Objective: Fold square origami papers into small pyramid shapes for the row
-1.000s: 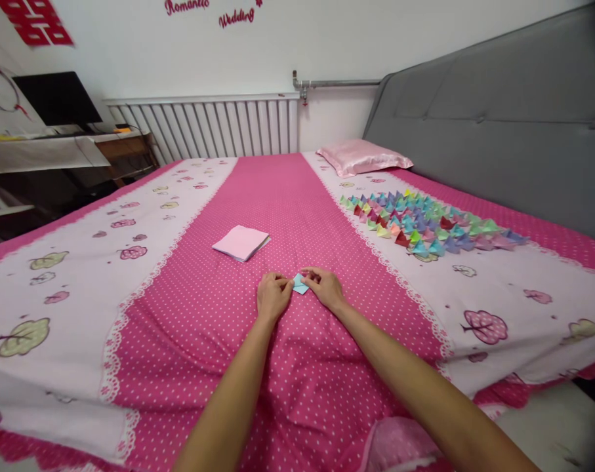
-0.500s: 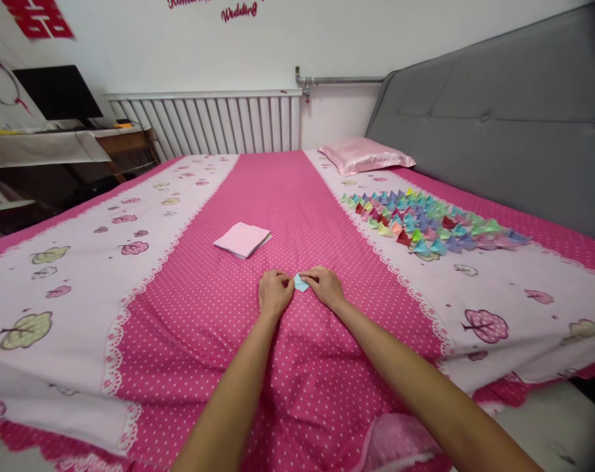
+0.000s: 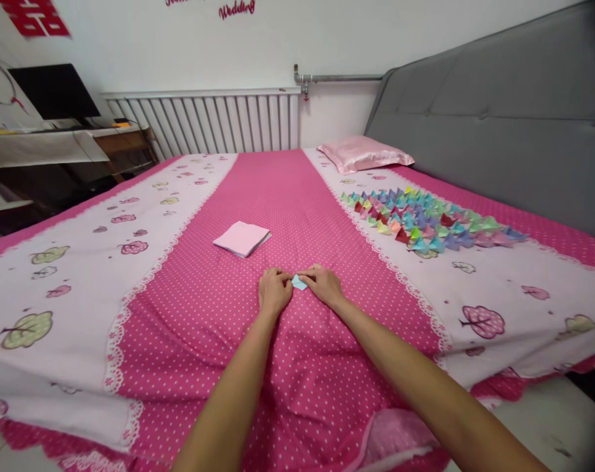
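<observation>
A small light-blue folded paper (image 3: pixel 299 283) lies on the pink dotted bedspread (image 3: pixel 317 367), between my two hands. My left hand (image 3: pixel 276 288) grips its left edge with the fingers closed. From the right, my right hand (image 3: pixel 324 283) pinches the paper's upper right side, thumb and fingertips on it. The fingertips cover parts of the folds. Beyond my left hand rests a stack of square paper sheets (image 3: pixel 242 238), pale pink on top.
Rows of folded paper pieces (image 3: pixel 425 219) in many colours stand on the bed's right side. Behind them are a pink pillow (image 3: pixel 365 155) and a grey headboard (image 3: pixel 494 111). A radiator (image 3: pixel 208 121) lines the far wall; a desk with a monitor (image 3: pixel 55 93) stands at the left.
The view has shifted very slightly. Both hands stay at the blue paper, almost still, with only a small shift of the fingers.
</observation>
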`<act>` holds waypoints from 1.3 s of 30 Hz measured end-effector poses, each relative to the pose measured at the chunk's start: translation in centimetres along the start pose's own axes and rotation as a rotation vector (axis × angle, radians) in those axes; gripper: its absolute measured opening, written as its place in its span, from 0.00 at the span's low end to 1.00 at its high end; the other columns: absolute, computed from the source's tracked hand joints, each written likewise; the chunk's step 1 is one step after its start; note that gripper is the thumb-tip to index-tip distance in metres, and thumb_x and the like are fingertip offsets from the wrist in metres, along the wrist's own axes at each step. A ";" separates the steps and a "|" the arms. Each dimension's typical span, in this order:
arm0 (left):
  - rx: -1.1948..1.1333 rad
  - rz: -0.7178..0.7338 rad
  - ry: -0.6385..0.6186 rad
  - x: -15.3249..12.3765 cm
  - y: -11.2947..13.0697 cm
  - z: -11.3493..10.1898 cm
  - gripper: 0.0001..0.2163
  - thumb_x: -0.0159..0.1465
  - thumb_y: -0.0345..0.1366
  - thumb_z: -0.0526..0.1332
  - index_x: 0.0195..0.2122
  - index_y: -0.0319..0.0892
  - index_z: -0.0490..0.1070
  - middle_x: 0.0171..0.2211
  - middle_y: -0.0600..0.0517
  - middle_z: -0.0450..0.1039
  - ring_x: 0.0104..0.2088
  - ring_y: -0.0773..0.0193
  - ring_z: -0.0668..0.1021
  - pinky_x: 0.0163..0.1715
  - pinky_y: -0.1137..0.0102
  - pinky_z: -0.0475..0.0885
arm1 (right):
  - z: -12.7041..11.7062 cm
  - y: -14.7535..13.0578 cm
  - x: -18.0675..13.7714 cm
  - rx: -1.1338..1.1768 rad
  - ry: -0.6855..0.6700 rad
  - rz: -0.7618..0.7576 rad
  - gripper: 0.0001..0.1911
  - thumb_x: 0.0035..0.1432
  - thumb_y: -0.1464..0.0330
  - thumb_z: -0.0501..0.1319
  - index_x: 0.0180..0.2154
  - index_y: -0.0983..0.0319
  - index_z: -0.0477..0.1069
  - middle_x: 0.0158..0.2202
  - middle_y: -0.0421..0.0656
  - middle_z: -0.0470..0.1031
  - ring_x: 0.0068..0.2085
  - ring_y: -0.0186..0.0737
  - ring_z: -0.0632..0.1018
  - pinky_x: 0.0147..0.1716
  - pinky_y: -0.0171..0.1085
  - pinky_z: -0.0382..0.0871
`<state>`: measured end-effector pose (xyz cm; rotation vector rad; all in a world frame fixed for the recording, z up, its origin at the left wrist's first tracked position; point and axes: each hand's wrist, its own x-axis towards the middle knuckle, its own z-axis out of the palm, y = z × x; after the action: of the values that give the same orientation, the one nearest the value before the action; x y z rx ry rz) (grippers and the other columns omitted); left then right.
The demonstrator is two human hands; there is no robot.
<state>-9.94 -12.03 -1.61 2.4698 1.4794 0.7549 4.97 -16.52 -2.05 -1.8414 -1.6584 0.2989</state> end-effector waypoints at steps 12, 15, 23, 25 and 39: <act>0.004 -0.015 0.008 -0.1 0.7 -0.6 0.11 0.57 0.42 0.57 0.32 0.45 0.77 0.34 0.49 0.71 0.38 0.58 0.70 0.39 0.65 0.64 | 0.2 -0.3 0.0 -0.055 0.005 0.013 0.14 0.55 0.57 0.55 0.40 0.49 0.75 0.35 0.40 0.75 0.34 0.38 0.73 0.27 0.32 0.60; 0.008 -0.018 0.012 0.0 0.7 -0.4 0.12 0.57 0.44 0.58 0.32 0.45 0.77 0.33 0.48 0.71 0.38 0.58 0.70 0.38 0.65 0.64 | 0.1 -0.3 -0.1 -0.054 -0.002 0.007 0.15 0.55 0.57 0.56 0.41 0.50 0.75 0.36 0.40 0.75 0.34 0.38 0.74 0.27 0.32 0.60; 0.015 -0.040 -0.004 0.2 0.4 -0.1 0.10 0.55 0.42 0.58 0.30 0.46 0.77 0.33 0.48 0.71 0.37 0.57 0.70 0.37 0.65 0.64 | 0.1 -0.1 0.1 -0.040 -0.034 -0.010 0.14 0.53 0.63 0.56 0.42 0.50 0.75 0.37 0.40 0.75 0.35 0.38 0.73 0.29 0.32 0.61; 0.016 -0.045 -0.011 0.3 0.3 0.0 0.09 0.55 0.41 0.58 0.30 0.46 0.77 0.33 0.48 0.71 0.37 0.57 0.70 0.37 0.65 0.64 | 0.1 0.0 0.2 -0.032 -0.040 -0.012 0.15 0.53 0.65 0.56 0.42 0.50 0.74 0.37 0.40 0.75 0.36 0.39 0.73 0.29 0.32 0.61; -0.004 -0.053 -0.037 0.3 0.1 0.0 0.12 0.53 0.30 0.56 0.33 0.47 0.78 0.35 0.49 0.72 0.38 0.58 0.70 0.39 0.65 0.65 | 0.3 1.6 1.0 0.102 -0.152 -0.130 0.25 0.48 0.80 0.51 0.44 0.57 0.74 0.39 0.43 0.74 0.37 0.37 0.72 0.37 0.32 0.63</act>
<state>-9.75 -11.85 -1.47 2.4174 1.5224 0.6985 6.26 -15.46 -3.02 -1.6621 -1.8217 0.4685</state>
